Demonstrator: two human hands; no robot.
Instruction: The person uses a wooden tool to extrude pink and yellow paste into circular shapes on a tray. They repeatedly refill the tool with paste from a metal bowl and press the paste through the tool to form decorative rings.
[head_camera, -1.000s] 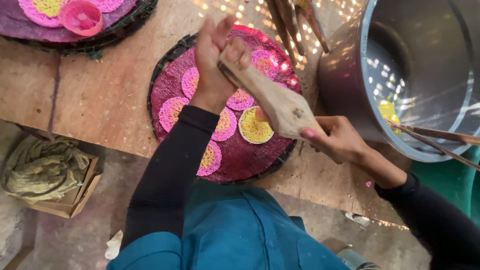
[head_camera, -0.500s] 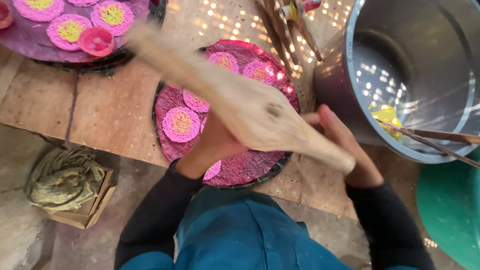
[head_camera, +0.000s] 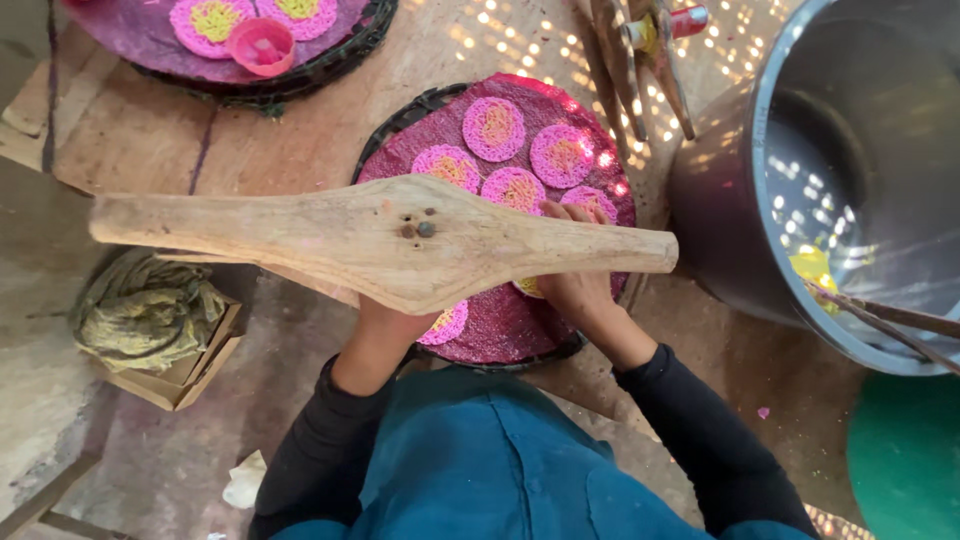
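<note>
Our left hand (head_camera: 385, 325) and right hand (head_camera: 572, 285) grip the long flat wooden press (head_camera: 400, 240) from beneath, fingers mostly hidden. The press lies level above the round woven tray's (head_camera: 400, 125) near half. Right of the tray stands a large steel pot (head_camera: 850, 180); bare wooden surface (head_camera: 130, 140) lies to the tray's left.

wooden press (head_camera: 400, 240) swung from slanted to level; left hand (head_camera: 385, 325) now beneath it

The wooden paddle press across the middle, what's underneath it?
Under the wooden press lie both hands, the left and the right, over a round woven tray of pink-and-yellow noodle discs. The press hides the fingers and part of the tray.
</note>
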